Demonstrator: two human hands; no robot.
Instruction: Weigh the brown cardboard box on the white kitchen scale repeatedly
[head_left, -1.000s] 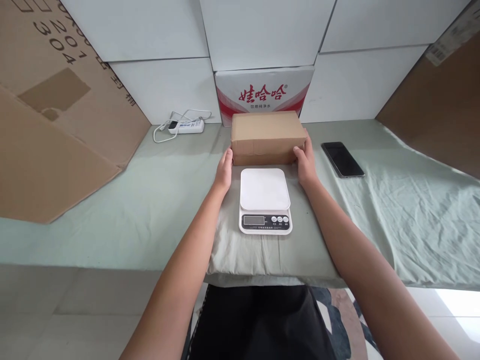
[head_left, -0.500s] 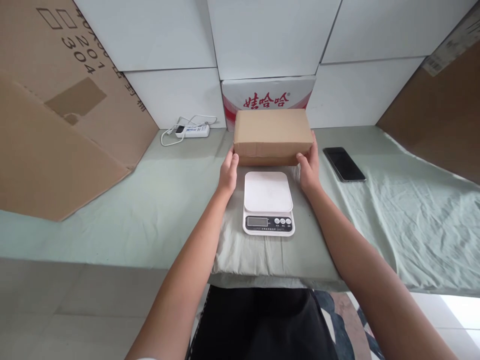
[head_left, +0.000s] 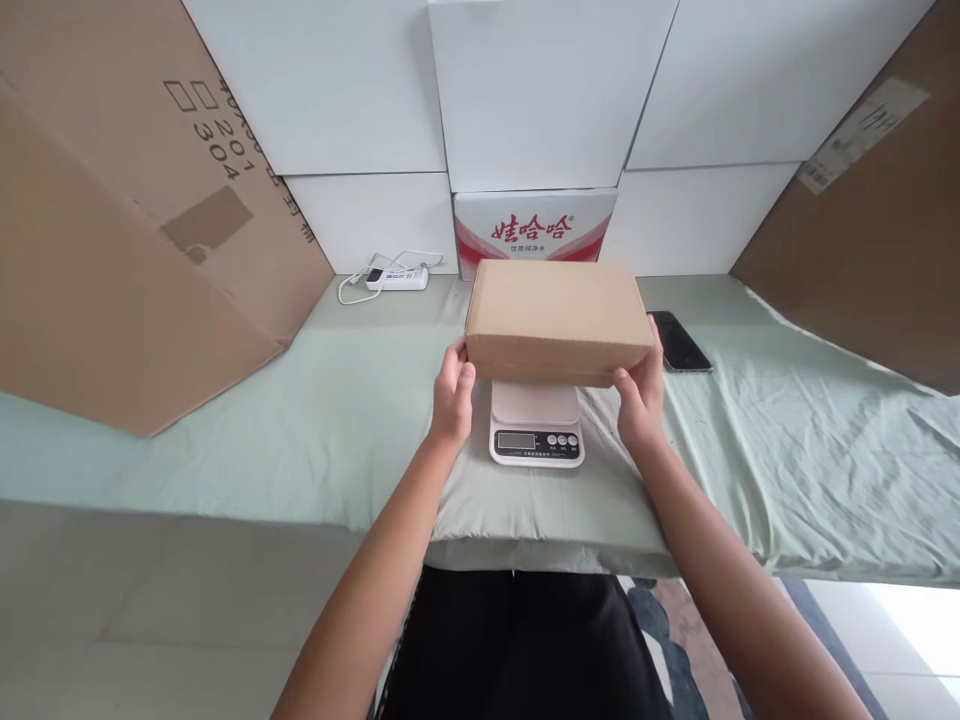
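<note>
A closed brown cardboard box [head_left: 556, 318] hangs in the air just above a white kitchen scale [head_left: 536, 432], covering most of its platform. My left hand [head_left: 452, 394] grips the box's left end and my right hand [head_left: 637, 395] grips its right end. The scale's display and buttons show below the box's front edge. The scale rests on a pale green cloth [head_left: 300, 420] over the table.
A black phone [head_left: 679, 341] lies right of the box. A white power strip [head_left: 397, 278] with its cord sits at the back left. A red-and-white carton [head_left: 534, 225] stands against the white wall. Large cardboard sheets [head_left: 112, 250] lean at left and right.
Both hands have lifted the box off the cloth behind the scale and brought it toward me, over the scale's platform. The camera has tilted slightly.
</note>
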